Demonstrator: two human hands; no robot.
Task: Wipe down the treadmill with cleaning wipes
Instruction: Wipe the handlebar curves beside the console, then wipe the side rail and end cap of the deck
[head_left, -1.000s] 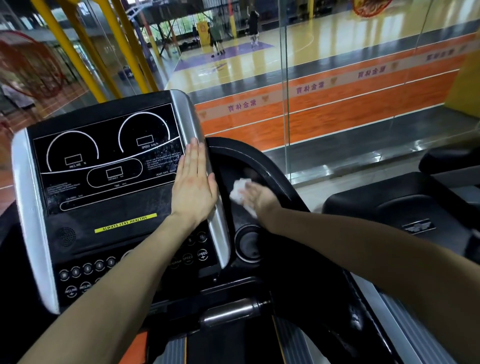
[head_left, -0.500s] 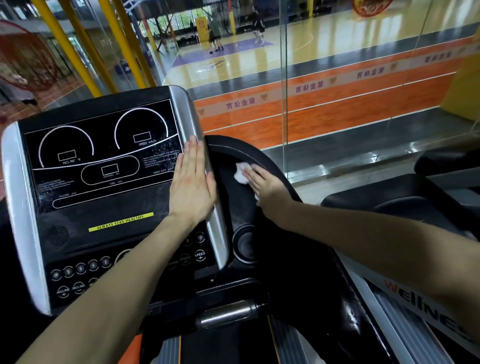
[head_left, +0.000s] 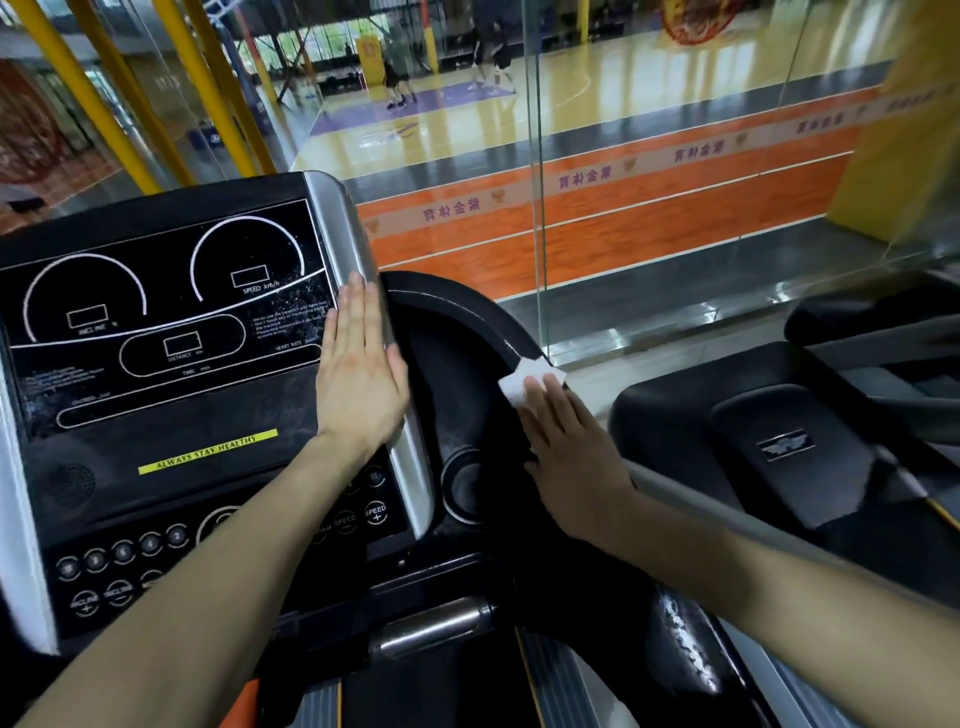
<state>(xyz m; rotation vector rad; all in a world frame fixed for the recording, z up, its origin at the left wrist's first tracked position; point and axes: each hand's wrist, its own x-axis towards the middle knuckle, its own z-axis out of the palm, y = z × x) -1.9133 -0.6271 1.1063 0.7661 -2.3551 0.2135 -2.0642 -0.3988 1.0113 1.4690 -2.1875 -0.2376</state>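
The treadmill (head_left: 171, 483) has a black control panel (head_left: 156, 384) with white dial outlines, a yellow strip reading ALWAYS STAY HEALTHY, round buttons along its 6 o'clock edge and silver side trims. A curved black rail (head_left: 467, 317) arcs off the panel's 3 o'clock side. The wipe (head_left: 527, 379), a small white square, lies flat on that rail. Its 6 o'clock edge is under the straight fingers (head_left: 550, 410) of the right hand (head_left: 571, 452).
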